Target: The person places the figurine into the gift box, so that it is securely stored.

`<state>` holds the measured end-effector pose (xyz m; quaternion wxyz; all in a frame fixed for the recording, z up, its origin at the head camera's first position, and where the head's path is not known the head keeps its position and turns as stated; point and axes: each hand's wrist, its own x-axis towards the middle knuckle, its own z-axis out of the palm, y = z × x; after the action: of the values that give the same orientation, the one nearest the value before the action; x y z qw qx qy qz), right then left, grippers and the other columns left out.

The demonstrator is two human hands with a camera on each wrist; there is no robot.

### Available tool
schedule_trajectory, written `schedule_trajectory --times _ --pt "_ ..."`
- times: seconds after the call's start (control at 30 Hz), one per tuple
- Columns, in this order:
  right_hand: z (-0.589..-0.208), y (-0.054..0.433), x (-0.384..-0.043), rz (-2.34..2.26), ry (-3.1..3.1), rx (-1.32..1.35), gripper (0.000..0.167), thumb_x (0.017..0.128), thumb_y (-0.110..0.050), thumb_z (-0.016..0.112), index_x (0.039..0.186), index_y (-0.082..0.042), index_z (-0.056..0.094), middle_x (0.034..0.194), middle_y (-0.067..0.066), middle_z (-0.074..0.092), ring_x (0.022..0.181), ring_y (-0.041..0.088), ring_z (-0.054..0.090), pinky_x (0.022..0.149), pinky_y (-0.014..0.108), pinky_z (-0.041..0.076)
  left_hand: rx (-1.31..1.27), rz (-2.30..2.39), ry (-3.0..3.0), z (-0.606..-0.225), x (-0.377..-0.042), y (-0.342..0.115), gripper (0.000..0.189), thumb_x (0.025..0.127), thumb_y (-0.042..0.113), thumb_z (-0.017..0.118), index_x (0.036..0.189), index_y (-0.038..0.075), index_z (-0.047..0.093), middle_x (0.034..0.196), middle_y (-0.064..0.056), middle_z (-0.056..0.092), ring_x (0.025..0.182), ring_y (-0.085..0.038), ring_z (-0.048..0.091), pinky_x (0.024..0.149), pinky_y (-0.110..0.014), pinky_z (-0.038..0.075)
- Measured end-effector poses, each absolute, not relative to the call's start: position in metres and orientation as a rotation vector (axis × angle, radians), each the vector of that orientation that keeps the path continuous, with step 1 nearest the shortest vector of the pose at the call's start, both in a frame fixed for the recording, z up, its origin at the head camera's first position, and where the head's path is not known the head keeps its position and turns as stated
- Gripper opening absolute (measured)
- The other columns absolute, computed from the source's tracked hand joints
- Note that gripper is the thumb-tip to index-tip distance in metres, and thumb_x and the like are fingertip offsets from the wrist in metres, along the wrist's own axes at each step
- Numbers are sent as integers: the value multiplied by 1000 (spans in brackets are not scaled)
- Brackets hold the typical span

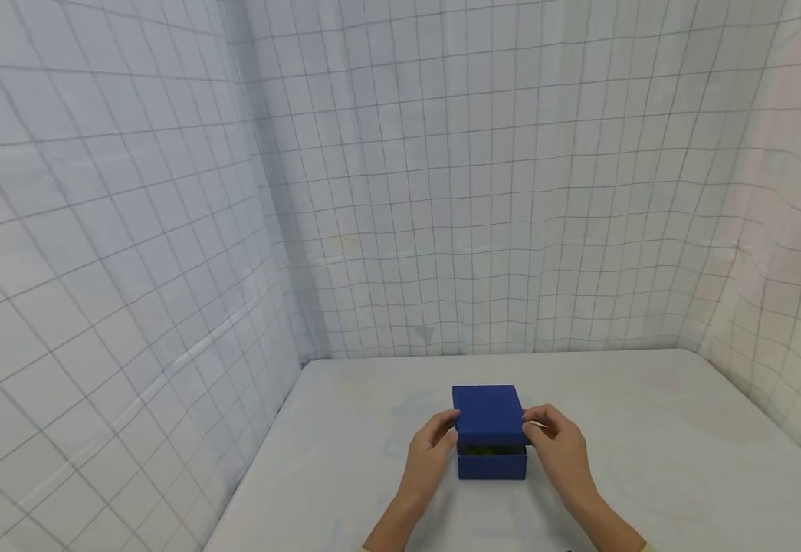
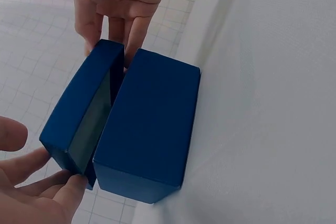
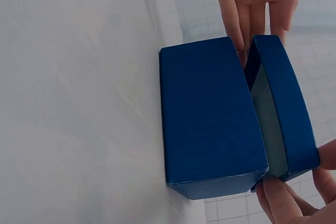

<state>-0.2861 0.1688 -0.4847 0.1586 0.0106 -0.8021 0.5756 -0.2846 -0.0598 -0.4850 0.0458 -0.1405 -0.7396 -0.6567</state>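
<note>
A blue square box (image 1: 492, 467) stands on the white table in front of me. Its blue lid (image 1: 487, 412) is raised just over it, tilted, with a gap along the near side. My left hand (image 1: 430, 454) grips the lid's left edge between thumb and fingers, and my right hand (image 1: 561, 451) grips the right edge the same way. Through the gap a bit of something yellow-green (image 1: 484, 451) shows inside the box; most of it is hidden by the lid. In the left wrist view, the lid's pale inner side (image 2: 93, 121) faces the box.
The white-covered table (image 1: 359, 429) extends around the box on all sides. White cloth walls with a dark grid (image 1: 441, 192) rise behind it and at the left and right.
</note>
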Motion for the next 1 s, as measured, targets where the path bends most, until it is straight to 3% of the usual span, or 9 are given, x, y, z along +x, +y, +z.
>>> schedule_trajectory --times 0.33,0.73,1.0 --pt "-484 168 -284 1633 -2374 43 43 94 -8 60 137 -13 61 132 11 64 119 29 62 94 40 56 -333 -1996 -2278 -489 -283 -59 41 103 17 57 142 4 56 141 -12 58 130 -27 55 102 -32 51" --pt "-485 166 -283 1633 -2447 13 50 92 -8 58 142 -11 58 135 15 63 124 34 58 99 47 53 -313 -2002 -2260 -491 -280 -60 39 101 11 58 139 3 59 137 -14 60 123 -26 60 94 -28 55" --pt "-488 166 -283 1623 -2457 28 49 91 -9 60 140 -10 60 134 14 63 122 33 60 95 42 56 -256 -1988 -2282 -492 -279 -59 37 100 6 59 136 4 62 134 -13 62 119 -24 63 88 -26 57"
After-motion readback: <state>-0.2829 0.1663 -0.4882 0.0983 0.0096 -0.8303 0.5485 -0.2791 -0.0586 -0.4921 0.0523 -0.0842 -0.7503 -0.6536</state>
